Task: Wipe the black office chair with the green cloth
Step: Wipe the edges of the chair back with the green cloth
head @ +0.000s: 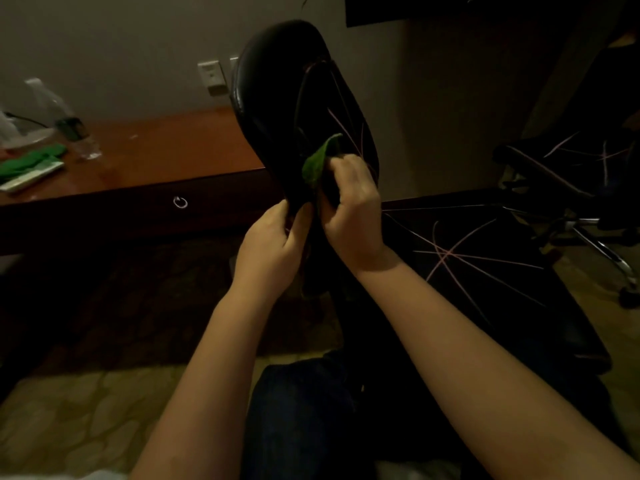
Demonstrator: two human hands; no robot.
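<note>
Forearms reach in from 6 o'clock to centre. Left hand (273,237) curls its fingers round the low end of the narrow pad (273,98) of the chair (485,258), steadying it. Right hand (349,209) bunches the cloth (320,161) in curled fingers against the pad's right face, just above. Pad stands on end, long axis 6 to 12 o'clock, rounded tip at 12, worktop (166,147) at 9. Best stroke, I judge: firm, along that axis, left grip braced.

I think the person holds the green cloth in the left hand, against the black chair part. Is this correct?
Not quite. The head view shows the green cloth in the right hand, not the left, against the black chair part. The left hand grips that part's lower end.
</note>
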